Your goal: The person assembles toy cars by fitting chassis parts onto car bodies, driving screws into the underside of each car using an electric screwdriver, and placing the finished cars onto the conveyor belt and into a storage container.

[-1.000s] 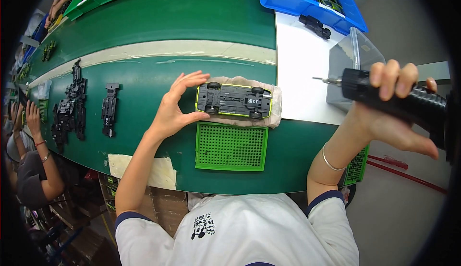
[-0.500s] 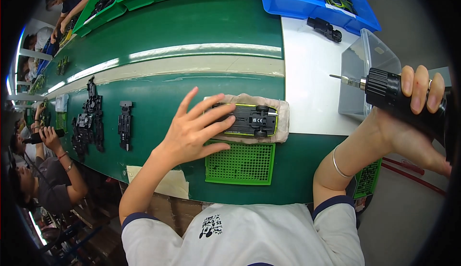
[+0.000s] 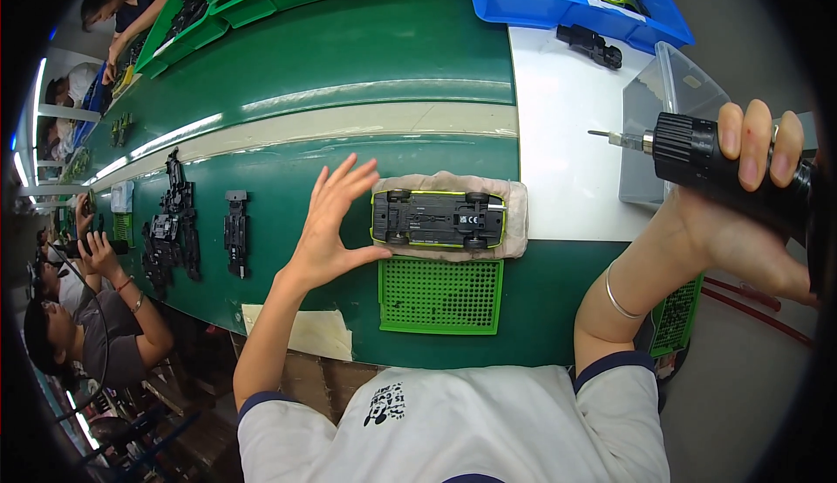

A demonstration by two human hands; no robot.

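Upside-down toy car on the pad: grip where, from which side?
Likely across its narrow width at the left end, from the left: the toy car lies lengthwise, wheels up, with cloth pad showing beyond its right end but hardly beyond its left.

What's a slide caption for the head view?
Right hand holding a black screwdriver, open left hand beside an upturned toy car on a cloth pad.

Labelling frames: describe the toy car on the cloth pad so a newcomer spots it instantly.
On the green worktable, find the beige cloth pad just beyond the perforated green tray. The toy car lies on it, wheels up. Unlike the lone black chassis farther left, it has a yellow-green edge.
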